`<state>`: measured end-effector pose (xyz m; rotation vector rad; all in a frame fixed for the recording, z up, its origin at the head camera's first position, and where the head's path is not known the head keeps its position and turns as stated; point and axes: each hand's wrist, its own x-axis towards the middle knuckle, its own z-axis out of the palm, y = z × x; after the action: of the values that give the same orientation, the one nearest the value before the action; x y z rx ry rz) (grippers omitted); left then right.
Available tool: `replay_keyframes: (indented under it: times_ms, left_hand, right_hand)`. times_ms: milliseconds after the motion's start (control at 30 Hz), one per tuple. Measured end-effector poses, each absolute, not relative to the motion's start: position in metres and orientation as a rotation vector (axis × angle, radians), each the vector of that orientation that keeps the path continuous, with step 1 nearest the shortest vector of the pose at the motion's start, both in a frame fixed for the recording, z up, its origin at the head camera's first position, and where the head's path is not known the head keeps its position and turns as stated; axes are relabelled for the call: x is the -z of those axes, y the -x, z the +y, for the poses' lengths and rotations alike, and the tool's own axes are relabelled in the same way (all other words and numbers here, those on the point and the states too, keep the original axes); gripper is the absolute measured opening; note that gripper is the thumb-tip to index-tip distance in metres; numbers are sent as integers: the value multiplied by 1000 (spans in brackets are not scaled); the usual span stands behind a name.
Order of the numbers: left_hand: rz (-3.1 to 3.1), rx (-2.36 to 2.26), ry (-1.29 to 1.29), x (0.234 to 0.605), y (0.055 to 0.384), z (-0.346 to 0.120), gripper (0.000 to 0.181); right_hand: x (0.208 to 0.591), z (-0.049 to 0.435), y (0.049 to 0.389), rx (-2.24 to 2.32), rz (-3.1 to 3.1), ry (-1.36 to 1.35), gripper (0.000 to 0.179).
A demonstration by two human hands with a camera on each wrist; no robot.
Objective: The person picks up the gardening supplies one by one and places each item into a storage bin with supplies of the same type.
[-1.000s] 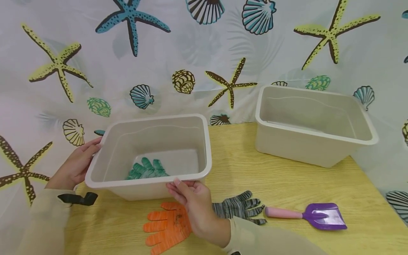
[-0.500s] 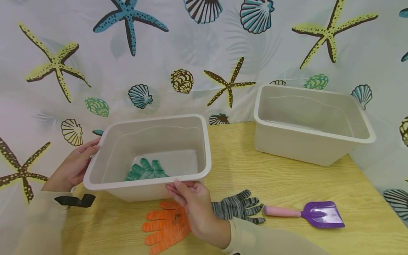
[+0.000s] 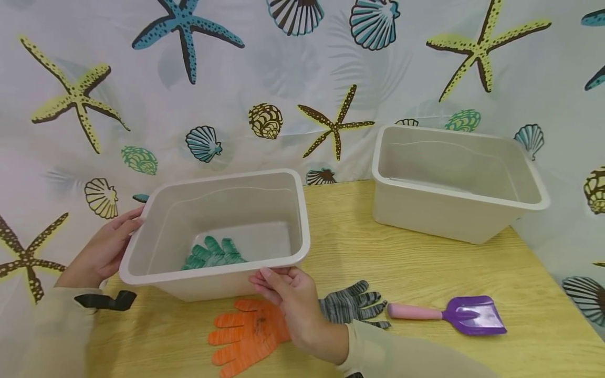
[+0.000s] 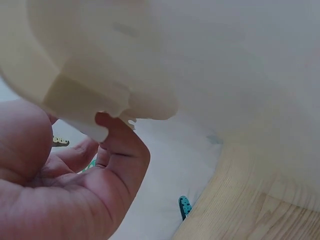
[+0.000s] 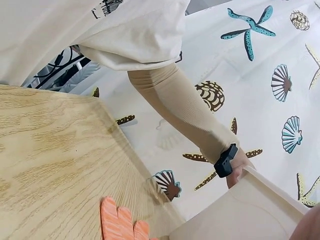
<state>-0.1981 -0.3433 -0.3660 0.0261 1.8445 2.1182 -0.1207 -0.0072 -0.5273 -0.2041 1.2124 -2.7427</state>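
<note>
- Beige plastic was under both sets of fingers: the right hand [image 3: 295,304] had its fingertips [image 3: 267,274] curled up under the near rim of the bin [image 3: 156,239], thumb along the lip, so it gripped that edge.
- The left hand [image 3: 106,247] held the bin's left end, fingers bent round under the rim; in the left wrist view the lip sat over the curled fingers [image 4: 115,145].
- The bin stood at the left of the table [image 3: 416,268], its near side apparently just off the wood or tipped a little; I could not tell which.
- A green glove [image 3: 212,254] lay flat on the bin's floor, toward the near wall.
- Just below the right hand an orange glove [image 3: 246,336] lay on the table, partly under the wrist; a grey striped glove [image 3: 352,304] lay beside it, touching or nearly so.
- Right of those lay a purple scoop [image 3: 465,315] with a pink handle, apart from the gloves.
- A second bin [image 3: 454,184] stood at the far right, well apart from the first.
- To handle the held bin well, I judged both hands should keep level and move together, since the grips sat on adjacent sides, not opposite ones, and it could twist.
- The near wall would best pass clear of the orange glove, or it might drag it along.
</note>
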Motion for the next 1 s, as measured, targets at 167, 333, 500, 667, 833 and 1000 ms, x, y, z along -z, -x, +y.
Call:
replay_keyframes:
  times_ms: [167,333,500,667,833,1000]
  left_hand:
    - [1801,-2145,-45,366,197,-344,48]
    - [1834,-2123,-37,366,196,-344,49]
    - [1887,-2092,-32,367,195,-344,50]
    - [2005,-2020,21,368,190,-350,51]
    - [2109,-2069,39,361,180,-358,48]
    - [2534,-1892,38,343,170,-351,49]
  right_hand:
    - [498,-3,109,2718,1330,270,32]
    - [514,-5,114,2714,1285,228,32]
    - [506,1,112,2703,1267,265,33]
    - [429,26,91,2563,1340,124,33]
    - [409,59,88,2441,1363,-18,29]
    - [413,105,99,2485,1414,-192,27]
